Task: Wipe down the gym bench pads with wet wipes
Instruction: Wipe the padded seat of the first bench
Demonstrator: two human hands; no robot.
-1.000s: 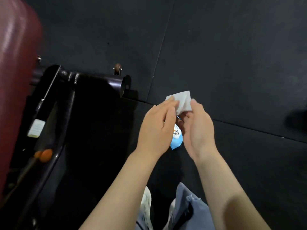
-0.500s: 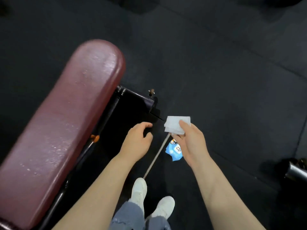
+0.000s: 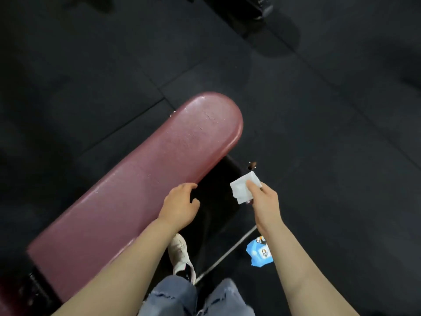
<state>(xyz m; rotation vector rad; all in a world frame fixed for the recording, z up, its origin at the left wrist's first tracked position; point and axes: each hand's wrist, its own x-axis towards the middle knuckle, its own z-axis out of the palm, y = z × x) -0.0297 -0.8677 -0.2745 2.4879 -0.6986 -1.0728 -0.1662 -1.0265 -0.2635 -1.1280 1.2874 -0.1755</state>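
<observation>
A long dark red bench pad [image 3: 145, 179] runs from the lower left up to the middle of the view. My right hand [image 3: 265, 204] pinches a folded white wet wipe [image 3: 242, 187] in the air just right of the pad's edge. My left hand [image 3: 181, 205] hovers at the pad's near right edge with fingers loosely curled and holds nothing. A blue wet wipe packet [image 3: 260, 253] lies on the floor under my right forearm.
Black rubber floor tiles [image 3: 319, 110] surround the bench. The bench's dark frame and a metal bar [image 3: 224, 255] run below the pad on the right. My white shoe [image 3: 180, 252] and jeans show at the bottom. Dark equipment [image 3: 246, 5] stands at the top.
The view swung so the pad now lies in the middle. My hands parted; the right took the wipe up and away, and the blue packet now lies on the floor.
</observation>
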